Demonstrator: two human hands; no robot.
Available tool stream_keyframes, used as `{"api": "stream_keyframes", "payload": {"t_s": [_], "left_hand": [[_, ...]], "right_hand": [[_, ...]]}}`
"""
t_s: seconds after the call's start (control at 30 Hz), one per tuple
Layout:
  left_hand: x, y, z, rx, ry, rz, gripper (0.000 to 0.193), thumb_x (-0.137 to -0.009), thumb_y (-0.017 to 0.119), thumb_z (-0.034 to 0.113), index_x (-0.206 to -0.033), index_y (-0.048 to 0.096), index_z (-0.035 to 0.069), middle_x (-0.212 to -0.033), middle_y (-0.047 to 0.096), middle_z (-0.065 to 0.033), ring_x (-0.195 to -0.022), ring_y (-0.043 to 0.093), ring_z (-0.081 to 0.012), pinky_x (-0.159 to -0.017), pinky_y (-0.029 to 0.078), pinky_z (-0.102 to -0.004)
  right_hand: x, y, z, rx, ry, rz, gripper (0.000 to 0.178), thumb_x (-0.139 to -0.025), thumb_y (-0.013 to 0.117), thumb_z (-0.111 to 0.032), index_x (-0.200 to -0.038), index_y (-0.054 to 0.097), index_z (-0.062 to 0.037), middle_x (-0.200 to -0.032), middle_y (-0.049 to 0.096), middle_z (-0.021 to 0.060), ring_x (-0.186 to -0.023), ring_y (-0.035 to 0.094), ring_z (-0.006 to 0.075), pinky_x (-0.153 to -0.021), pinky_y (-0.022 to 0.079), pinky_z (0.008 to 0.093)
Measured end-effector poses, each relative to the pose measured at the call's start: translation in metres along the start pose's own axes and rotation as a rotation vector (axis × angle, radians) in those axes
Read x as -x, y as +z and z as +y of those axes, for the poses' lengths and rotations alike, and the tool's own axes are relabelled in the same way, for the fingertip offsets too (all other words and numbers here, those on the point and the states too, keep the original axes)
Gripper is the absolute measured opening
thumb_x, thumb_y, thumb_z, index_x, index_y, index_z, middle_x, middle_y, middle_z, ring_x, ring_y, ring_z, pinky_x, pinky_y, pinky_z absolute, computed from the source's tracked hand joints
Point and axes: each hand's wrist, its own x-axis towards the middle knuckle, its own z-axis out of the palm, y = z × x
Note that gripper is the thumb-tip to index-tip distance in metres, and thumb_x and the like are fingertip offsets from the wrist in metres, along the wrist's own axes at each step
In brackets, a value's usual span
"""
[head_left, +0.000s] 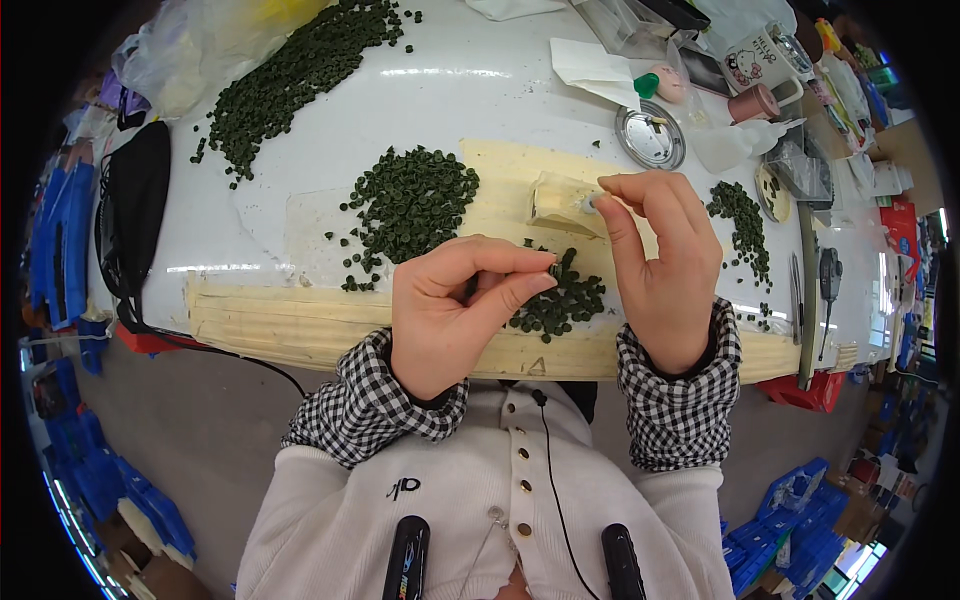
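Note:
My left hand [440, 315] pinches a small dark green piece [553, 269] between thumb and forefinger, above a little heap of green pieces [568, 308] near the table's front edge. To its right, my right hand [668, 265] is closed, thumb and forefinger nearly meeting at the end of a tape-covered block [562, 198]. Something small and pale shows at those fingertips, too small to name. The block stands on yellowish tape [490, 160] stuck to the tabletop. A larger pile of the green pieces [415, 205] lies beyond my left hand.
The biggest green pile [300, 85] spreads at the far left beside plastic bags [190, 65]. A smaller pile [740, 225] lies right, near tweezers [797, 290]. A round metal lid [650, 135], white paper [593, 70], a squeeze bottle [735, 145] and a mug [758, 62] crowd the far right.

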Motion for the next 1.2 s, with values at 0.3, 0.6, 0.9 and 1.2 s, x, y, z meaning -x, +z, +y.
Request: {"api": "stream_keyframes", "payload": {"t_s": [0.3,0.6,0.9,1.2], "left_hand": [[0.001,-0.002,-0.003,0.014,0.002,0.013,0.017,-0.08,0.07,-0.001,-0.096,0.069,0.001,-0.071,0.056,0.0037,-0.057,0.038,0.0003,-0.05,0.029,-0.0164],[0.0,-0.002,-0.001,-0.048,0.081,-0.001,0.015,-0.08,0.069,-0.001,-0.095,0.07,0.002,-0.083,0.066,-0.0025,-0.059,0.043,-0.0008,-0.051,0.032,-0.0162],[0.0,-0.004,-0.004,-0.1,0.148,-0.021,0.016,-0.079,0.068,-0.002,-0.095,0.07,0.002,-0.086,0.067,-0.0034,-0.059,0.045,-0.0014,-0.05,0.032,-0.0164],[-0.003,-0.009,0.015,-0.511,0.153,-0.101,0.016,-0.075,0.071,-0.001,-0.091,0.069,0.001,-0.075,0.062,-0.0035,-0.053,0.042,-0.006,-0.048,0.032,-0.0194]], "right_hand": [[0.038,-0.013,-0.03,-0.371,0.138,-0.124,0.029,-0.075,0.067,0.006,-0.103,0.067,-0.0001,-0.083,0.06,0.0095,-0.073,0.057,0.0201,-0.065,0.047,0.0273],[0.046,-0.006,-0.031,-0.522,0.159,-0.142,0.032,-0.077,0.066,0.007,-0.109,0.066,-0.0009,-0.088,0.062,0.0103,-0.074,0.058,0.0183,-0.065,0.047,0.0253],[0.048,-0.006,-0.03,-0.584,0.207,-0.183,0.03,-0.081,0.064,0.005,-0.11,0.066,-0.0009,-0.09,0.063,0.0108,-0.074,0.06,0.0173,-0.065,0.048,0.0239],[0.045,-0.025,0.001,-0.26,0.422,0.108,0.012,-0.083,0.063,0.003,-0.095,0.065,0.0032,-0.084,0.064,0.0123,-0.074,0.061,0.0168,-0.069,0.048,0.0253]]}}
